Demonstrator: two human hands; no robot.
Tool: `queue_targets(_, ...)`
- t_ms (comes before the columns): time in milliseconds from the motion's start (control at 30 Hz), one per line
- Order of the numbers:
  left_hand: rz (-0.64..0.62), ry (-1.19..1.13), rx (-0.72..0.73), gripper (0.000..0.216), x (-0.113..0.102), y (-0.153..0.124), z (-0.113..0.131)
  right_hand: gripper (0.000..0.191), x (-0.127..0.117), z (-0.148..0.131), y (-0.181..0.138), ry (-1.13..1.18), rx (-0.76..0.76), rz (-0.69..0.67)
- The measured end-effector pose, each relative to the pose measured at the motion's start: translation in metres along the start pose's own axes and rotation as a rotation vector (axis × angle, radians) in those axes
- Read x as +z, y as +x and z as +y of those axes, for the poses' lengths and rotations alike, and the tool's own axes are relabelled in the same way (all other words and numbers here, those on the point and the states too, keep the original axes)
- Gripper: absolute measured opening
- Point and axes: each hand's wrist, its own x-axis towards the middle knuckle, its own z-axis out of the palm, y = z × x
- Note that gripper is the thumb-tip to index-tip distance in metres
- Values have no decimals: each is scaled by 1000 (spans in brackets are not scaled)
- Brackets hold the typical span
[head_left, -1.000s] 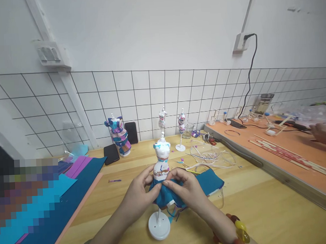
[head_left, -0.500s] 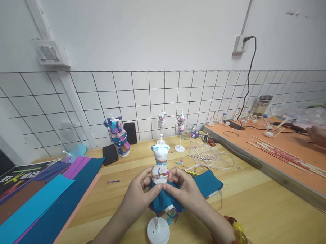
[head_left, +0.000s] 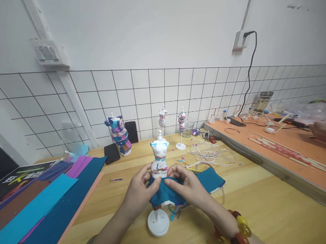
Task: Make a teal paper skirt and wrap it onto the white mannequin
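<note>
A small white dress-form mannequin (head_left: 160,149), smeared with coloured marks, stands on its round white base (head_left: 158,228) in front of me. A strip of teal cloth (head_left: 166,196) lies across its lower body and hangs below like a skirt. My left hand (head_left: 142,187) pinches the cloth at the form's left side, thumb in front. On the other side, my right hand (head_left: 185,184) grips the same cloth between thumb and fingers. Several fingertips are hidden behind the form and cloth. Part of the teal strip extends rightward past my right hand.
Coloured sheets (head_left: 52,188) cover the table's left side. At the back stand a dressed mannequin (head_left: 119,134), two phones (head_left: 111,153) and two small forms (head_left: 181,121). Tangled cords (head_left: 207,152) lie right. Another person's hand (head_left: 325,132) is over the orange board (head_left: 263,141) with sticks.
My right thumb has moved right, away from my left thumb. The cloth between them is spread wider across the form's front. The form and its base sit slightly higher in view.
</note>
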Motion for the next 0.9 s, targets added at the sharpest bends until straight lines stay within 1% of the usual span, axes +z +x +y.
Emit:
queue_targets(167, 4, 33, 1, 41, -1, 1, 1, 19, -6, 6, 1, -136, -2, -19)
queue_targets(300, -30, 16, -8, 42, -3, 0, 3, 15, -10, 10, 2, -302, -37, 4)
queue_targets(367, -50, -15, -21, 42, -4, 0, 4, 13, -10, 11, 2, -348, -56, 16)
queue_targets(533, -68, -24, -11, 44, -7, 0, 6, 10, -6, 8, 2, -361, -121, 22)
queue_targets(733, -84, -37, -39, 43, -7, -1, 7, 11, -2, -1, 0, -329, -93, -30)
queue_targets(900, -97, -63, -36, 49, -8, 0, 5, 14, -1, -8, -4, -308, -161, -56)
